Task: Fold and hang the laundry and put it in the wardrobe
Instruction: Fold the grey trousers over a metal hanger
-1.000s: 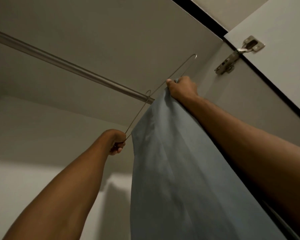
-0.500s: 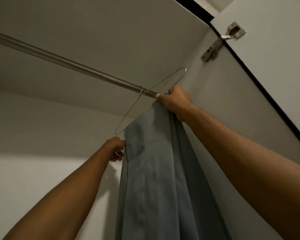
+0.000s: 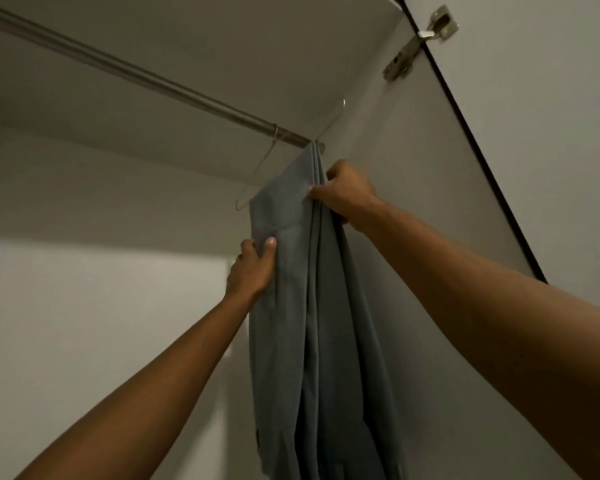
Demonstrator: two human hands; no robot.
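Both our hands have slid down: left hand [image 3: 252, 268] and right hand [image 3: 343, 195] pinch the grey-blue cloth [image 3: 291, 306], straightening it on the thin wire hanger [image 3: 257, 178] now hooked over the metal wardrobe rail [image 3: 153, 81].

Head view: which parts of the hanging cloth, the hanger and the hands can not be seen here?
- Blue-grey cloth: its lower end is cut off by the bottom edge.
- Wire hanger: the bar under the cloth is covered by the fabric; its right end is thin and faint.
- Right hand: most fingers are hidden behind the folds.
- Left hand: its palm side is turned away.
- Rail: its right end is hidden by the cloth.
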